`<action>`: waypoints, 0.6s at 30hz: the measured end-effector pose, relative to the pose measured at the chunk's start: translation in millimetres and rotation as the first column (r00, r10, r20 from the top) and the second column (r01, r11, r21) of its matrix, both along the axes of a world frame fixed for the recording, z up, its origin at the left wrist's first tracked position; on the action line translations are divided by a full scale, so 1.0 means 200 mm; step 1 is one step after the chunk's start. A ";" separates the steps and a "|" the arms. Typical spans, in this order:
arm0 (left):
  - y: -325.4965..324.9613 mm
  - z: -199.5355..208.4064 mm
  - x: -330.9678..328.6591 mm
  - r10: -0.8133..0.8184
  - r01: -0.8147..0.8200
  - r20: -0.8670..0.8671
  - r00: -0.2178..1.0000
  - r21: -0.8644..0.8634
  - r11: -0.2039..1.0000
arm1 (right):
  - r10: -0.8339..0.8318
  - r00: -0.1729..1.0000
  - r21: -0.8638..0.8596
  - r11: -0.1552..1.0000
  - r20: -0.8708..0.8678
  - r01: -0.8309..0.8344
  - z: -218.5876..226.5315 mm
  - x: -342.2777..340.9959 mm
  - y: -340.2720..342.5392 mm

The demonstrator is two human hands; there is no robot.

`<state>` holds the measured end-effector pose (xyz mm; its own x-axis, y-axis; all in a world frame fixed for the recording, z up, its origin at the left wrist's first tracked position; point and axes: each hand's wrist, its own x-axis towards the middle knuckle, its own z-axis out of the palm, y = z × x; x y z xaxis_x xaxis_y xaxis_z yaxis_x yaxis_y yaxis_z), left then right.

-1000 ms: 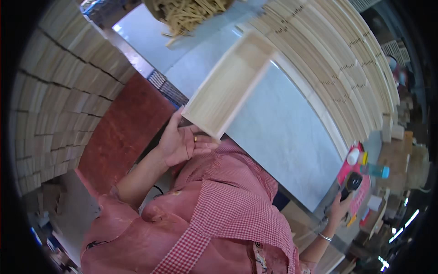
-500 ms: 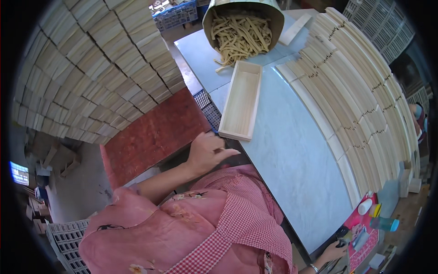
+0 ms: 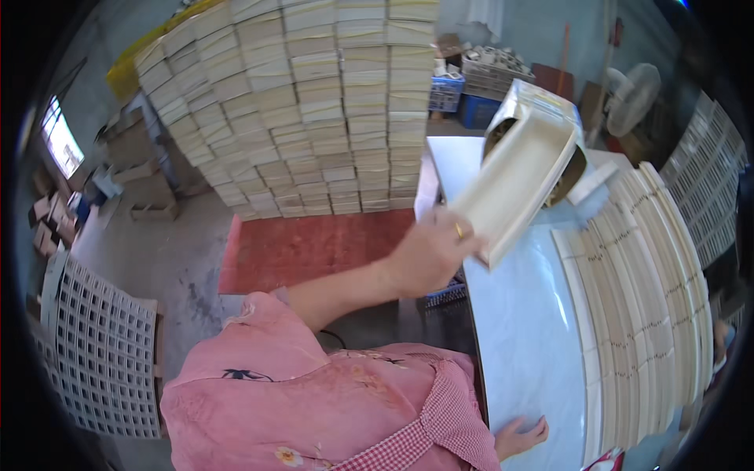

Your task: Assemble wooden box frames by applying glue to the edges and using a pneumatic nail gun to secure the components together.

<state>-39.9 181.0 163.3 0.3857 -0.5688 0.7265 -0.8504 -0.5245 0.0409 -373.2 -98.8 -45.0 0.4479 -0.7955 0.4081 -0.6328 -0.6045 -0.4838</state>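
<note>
My left hand [image 3: 436, 251] is closed around the near end of a long, shallow wooden box [image 3: 518, 184]. The box is raised and tilted above the pale-topped table [image 3: 522, 290], with its open side showing. Behind it lies a large shiny container [image 3: 542, 98] on its side, its mouth mostly hidden by the box. My right hand [image 3: 522, 438] rests by the table's near edge, fingers apart and nothing in them. Rows of pale wooden pieces [image 3: 628, 314] line the table's right side, just beyond that hand.
A tall wall of stacked wooden pieces [image 3: 314, 118] stands on a red platform [image 3: 314, 255] at the left. A grey plastic crate [image 3: 102, 345] is at the lower left. Blue crates [image 3: 479, 111] and a fan [image 3: 632, 98] are at the back.
The view has swung up and left. My left hand has taken hold of the wooden box and lifted it off the table. My right hand has left the dark object at the lower right.
</note>
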 end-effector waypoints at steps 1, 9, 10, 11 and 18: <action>0.12 0.14 0.03 0.090 -0.083 0.142 0.986 -0.057 0.995 | 0.010 1.000 -0.006 1.000 0.004 -0.010 0.00 0.02 0.00; 1.17 1.15 0.51 0.650 -0.406 0.741 0.166 -0.550 0.730 | 0.079 0.962 -0.415 0.909 0.262 0.039 -0.17 0.06 -0.12; 1.60 1.40 0.74 0.707 -0.453 0.689 0.159 -0.586 0.673 | 0.098 0.960 -0.422 0.906 0.262 0.023 -0.19 0.08 -0.14; 2.22 1.88 0.80 0.745 -0.515 0.661 0.093 -0.608 0.604 | 0.165 0.948 -0.409 0.912 0.274 -0.041 -0.25 0.11 -0.21; 2.38 1.88 0.72 0.888 -0.675 0.458 0.035 -0.645 0.359 | 0.222 0.942 -0.490 0.868 0.253 -0.073 -0.51 -0.04 -0.50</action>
<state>104.9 657.4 538.6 -0.1382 -0.0697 0.9879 0.2936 -0.9556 -0.0263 -382.0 -199.0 -146.0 0.3457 -0.4104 0.8438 -0.3927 -0.8800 -0.2671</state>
